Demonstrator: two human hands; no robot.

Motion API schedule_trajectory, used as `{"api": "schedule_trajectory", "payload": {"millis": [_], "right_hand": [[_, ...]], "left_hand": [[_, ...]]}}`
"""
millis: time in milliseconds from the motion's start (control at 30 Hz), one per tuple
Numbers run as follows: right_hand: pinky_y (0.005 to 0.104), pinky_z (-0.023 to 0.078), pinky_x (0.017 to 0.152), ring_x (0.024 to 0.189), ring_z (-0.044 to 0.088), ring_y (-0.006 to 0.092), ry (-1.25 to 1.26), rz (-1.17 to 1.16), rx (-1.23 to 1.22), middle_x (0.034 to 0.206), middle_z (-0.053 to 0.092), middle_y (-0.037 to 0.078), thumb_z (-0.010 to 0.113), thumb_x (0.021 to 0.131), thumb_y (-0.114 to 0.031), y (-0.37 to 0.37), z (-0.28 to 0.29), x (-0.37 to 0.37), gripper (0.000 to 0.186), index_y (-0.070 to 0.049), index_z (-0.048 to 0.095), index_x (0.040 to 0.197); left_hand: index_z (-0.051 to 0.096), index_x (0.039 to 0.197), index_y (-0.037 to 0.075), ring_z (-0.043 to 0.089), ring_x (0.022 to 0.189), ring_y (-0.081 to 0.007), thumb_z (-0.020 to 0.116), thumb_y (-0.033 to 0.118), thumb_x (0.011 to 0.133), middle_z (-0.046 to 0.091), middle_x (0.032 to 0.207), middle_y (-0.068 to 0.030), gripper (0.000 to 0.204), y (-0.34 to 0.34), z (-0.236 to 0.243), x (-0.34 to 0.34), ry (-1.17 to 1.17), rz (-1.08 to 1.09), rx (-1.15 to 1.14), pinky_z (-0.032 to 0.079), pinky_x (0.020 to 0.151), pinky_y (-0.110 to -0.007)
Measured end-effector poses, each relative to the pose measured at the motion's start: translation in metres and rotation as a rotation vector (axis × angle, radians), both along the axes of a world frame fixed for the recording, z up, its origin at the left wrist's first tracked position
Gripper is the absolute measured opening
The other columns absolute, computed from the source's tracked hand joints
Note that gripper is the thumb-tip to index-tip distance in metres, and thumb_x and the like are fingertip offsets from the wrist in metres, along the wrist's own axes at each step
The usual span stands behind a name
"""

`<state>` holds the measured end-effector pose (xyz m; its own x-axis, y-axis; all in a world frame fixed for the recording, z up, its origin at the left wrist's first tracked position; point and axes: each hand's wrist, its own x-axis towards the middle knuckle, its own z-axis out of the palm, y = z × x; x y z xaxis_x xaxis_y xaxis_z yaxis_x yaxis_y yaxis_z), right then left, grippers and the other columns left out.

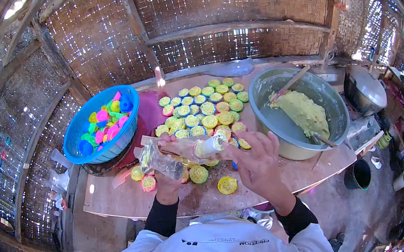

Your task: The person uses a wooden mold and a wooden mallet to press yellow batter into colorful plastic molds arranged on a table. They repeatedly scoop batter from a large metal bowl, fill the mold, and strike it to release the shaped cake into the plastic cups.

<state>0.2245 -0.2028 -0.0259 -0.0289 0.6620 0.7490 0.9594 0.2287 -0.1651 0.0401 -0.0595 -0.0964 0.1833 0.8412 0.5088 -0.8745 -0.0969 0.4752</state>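
Left hand [168,182] grip is closed on a clear plastic dough press [165,166] above the worktop [117,200], its tube [204,148] running left-right, dough-smeared right end nearest the loosely open right hand [259,167].

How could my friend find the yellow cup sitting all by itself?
Start at the table, on the side nearest the person. Look near the right hand, left of its wrist, for a round yellow cup. Unlike the crowded cups beyond, it stands alone.
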Motion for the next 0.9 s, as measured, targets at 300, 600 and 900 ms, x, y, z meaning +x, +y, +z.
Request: {"api": "schedule_trajectory", "payload": {"millis": [300, 600, 900], "right_hand": [[0.0465, 0.02, 0.098, 0.108, 0.042, 0.0188, -0.07, -0.035, 0.022, 0.118, 0.048, 0.0, 0.061, 0.068, -0.014, -0.002, 0.0, 0.0, 0.045, -0.027, 0.059, 0.11], [0.0463, 0.015, 0.101, 0.105, 0.046, 0.0218, -0.098, -0.016, 0.097, 0.116, 0.051, 0.002, 0.056, 0.067, -0.008, 0.007, 0.007, 0.009, 0.046, -0.028, 0.061, 0.107], [0.0472, 0.015, 0.1, 0.106, 0.045, 0.0176, -0.094, 0.023, 0.042, 0.116, 0.052, -0.003, 0.06, 0.068, -0.014, -0.005, 0.005, 0.016, 0.043, -0.031, 0.061, 0.108]], "left_hand": [[0.05, 0.104, 0.013, 0.046, 0.106, -0.0192, 0.069, 0.015, 0.072, 0.045, 0.105, -0.0026, 0.038, -0.009, 0.014, 0.003, -0.076, -0.093, 0.086, 0.04, 0.094, -0.037], [0.052, 0.103, 0.014, 0.045, 0.104, -0.0189, 0.066, 0.018, 0.075, 0.044, 0.103, -0.0024, 0.032, -0.018, 0.022, 0.001, -0.044, -0.125, 0.052, 0.039, 0.095, -0.036], [0.049, 0.106, 0.011, 0.042, 0.11, -0.0179, 0.061, 0.02, 0.081, 0.042, 0.106, -0.0026, 0.03, -0.015, 0.012, -0.002, -0.001, -0.115, 0.124, 0.035, 0.099, -0.04]]}}
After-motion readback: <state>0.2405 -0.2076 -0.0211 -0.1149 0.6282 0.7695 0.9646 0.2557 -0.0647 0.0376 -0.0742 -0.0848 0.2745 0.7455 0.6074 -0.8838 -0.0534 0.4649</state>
